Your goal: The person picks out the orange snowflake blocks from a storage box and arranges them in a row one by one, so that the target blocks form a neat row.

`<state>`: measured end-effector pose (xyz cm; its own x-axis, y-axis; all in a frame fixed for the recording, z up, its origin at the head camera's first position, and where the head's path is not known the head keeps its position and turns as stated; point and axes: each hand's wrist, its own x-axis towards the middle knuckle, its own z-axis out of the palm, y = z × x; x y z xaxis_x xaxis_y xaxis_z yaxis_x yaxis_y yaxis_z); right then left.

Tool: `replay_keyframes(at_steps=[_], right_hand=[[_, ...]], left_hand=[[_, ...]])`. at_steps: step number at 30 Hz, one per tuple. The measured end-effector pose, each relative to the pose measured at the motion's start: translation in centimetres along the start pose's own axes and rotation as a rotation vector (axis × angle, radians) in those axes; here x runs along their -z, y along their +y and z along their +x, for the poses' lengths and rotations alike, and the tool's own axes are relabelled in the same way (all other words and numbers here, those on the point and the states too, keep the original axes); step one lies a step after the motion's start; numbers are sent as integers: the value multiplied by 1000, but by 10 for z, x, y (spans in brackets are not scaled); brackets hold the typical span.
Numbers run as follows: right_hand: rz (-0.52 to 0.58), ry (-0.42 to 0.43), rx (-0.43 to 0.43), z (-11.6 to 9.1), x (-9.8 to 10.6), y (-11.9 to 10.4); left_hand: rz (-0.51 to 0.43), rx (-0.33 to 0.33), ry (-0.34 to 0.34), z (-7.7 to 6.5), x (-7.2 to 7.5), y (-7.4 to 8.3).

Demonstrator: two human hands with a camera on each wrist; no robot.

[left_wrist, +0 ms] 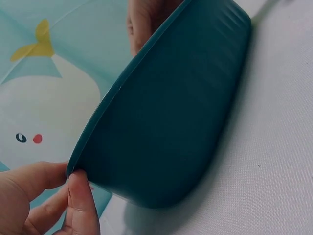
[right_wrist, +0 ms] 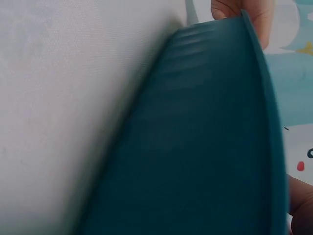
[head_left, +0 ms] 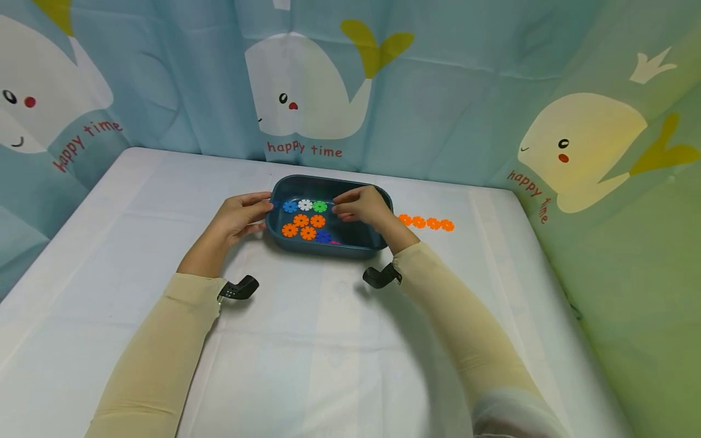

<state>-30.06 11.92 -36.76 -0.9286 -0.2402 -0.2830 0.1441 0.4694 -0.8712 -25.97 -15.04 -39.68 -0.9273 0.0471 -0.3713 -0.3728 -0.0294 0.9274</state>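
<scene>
A dark teal plastic basin [head_left: 350,248] stands on the table. My left hand [head_left: 235,217] pinches its left rim between thumb and fingers, also seen in the left wrist view, where the hand [left_wrist: 44,200] is at the lower left. Over the basin's right half is my right hand [head_left: 364,207], fingers bent and tips inside. Whether it pinches anything is hidden. Just left of those tips lies a green notched plastic disc [head_left: 320,207], beside a white disc [head_left: 305,205] and a light blue disc [head_left: 289,207]. Several orange discs [head_left: 301,221] and a dark blue disc [head_left: 324,236] lie nearer me.
Right of the basin, several orange discs [head_left: 433,224] form a row on the white tablecloth [head_left: 296,340]. A sliver of a pink disc [head_left: 335,243] shows at the basin's near wall. A curtain with whales [head_left: 306,85] hangs behind the table and along its right side.
</scene>
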Motion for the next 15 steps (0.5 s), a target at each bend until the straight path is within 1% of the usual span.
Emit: replay_keyframes(at_steps=[7,15], right_hand=[[-24,1,-28,8,-8,4],[-40,-11,-18,12,-16,8]], left_hand=[[24,-7,-5,-2,0,1],[34,-5,0,-2,0,0]])
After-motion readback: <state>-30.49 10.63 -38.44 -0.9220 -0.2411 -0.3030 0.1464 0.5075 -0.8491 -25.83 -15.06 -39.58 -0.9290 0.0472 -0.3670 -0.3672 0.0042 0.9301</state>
